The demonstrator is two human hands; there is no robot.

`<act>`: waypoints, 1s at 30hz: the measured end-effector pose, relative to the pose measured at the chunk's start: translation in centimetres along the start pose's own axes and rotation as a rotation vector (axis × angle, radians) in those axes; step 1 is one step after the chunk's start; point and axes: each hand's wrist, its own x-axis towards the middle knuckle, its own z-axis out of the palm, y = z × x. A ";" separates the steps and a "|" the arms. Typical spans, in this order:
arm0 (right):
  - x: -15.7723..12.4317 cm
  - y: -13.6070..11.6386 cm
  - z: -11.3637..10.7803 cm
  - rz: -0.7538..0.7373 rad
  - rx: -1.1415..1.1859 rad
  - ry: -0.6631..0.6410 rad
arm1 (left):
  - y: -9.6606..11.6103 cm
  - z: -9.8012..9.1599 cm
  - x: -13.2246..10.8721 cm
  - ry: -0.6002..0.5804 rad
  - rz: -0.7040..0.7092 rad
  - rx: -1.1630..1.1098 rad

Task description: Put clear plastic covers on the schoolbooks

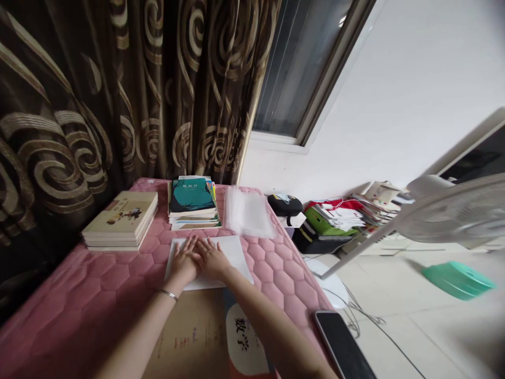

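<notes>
My left hand [186, 262], with a silver bangle at the wrist, lies flat on a white sheet [234, 252]. Beside it, my right hand [212, 259] is also flat on the sheet, and the fingers of the two hands meet or slightly overlap. Both hands have their fingers stretched out, and neither holds anything. Under my forearms, nearer to me, is a brown paper cover [193, 321] with faint writing. At its right shows a blue and white panel [242, 337] with large black characters. Whether the sheet is one page or several, I cannot tell.
On the pink quilted surface [272, 260] stand a beige book stack [122, 218], a stack topped by a teal book [191, 195] and clear plastic covers [248, 210]. A phone [343, 345] lies at the right edge. Beyond are a white fan [453, 210] and a green stool [457, 279].
</notes>
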 end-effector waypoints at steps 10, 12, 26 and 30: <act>-2.6 7.3 0.0 0.286 -0.139 0.144 | 0.5 -0.1 0.3 0.012 -0.044 0.017; -3.1 8.2 0.0 0.297 -0.158 0.169 | 0.6 -0.4 0.2 -0.001 -0.058 0.019; -2.9 8.3 0.8 0.281 -0.180 0.206 | 0.3 -3.4 -0.9 0.039 -0.258 0.206; -2.8 8.6 1.3 0.267 -0.209 0.224 | 4.7 -1.9 0.2 -0.103 -0.002 -0.014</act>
